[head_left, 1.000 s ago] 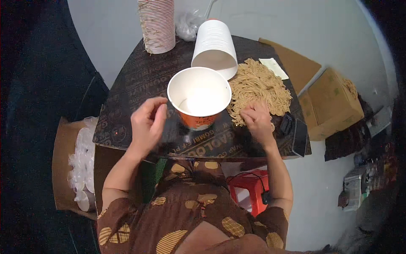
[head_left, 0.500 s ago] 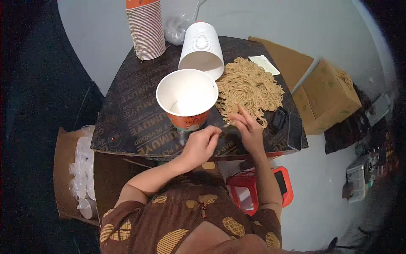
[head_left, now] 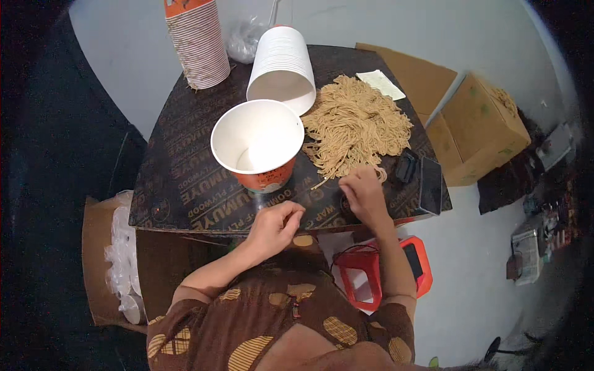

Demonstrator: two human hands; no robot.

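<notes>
Tan dry noodles (head_left: 359, 127) lie in a loose heap on the right half of the dark plywood tabletop (head_left: 179, 179). Right hand (head_left: 365, 196) rests at the near edge of the heap, fingers curled down onto a few trailing strands; whether any strand is actually pinched cannot be told. Left hand (head_left: 275, 224) sits at the near table edge, just below the paper cup (head_left: 258, 143), fingers loosely curled, holding nothing visible. The cup stands upright, white inside, orange outside, just left of the heap and apart from both hands. Behind it, a stack of white cups (head_left: 281, 69) lies on its side, mouth toward the person. A tall upright stack of cups (head_left: 198, 40) stands at the far left corner. Small dark scale-like device (head_left: 422, 182) at the right table edge. Cardboard box (head_left: 486, 127) on the floor to the right; red stool (head_left: 380, 272) under the table.
</notes>
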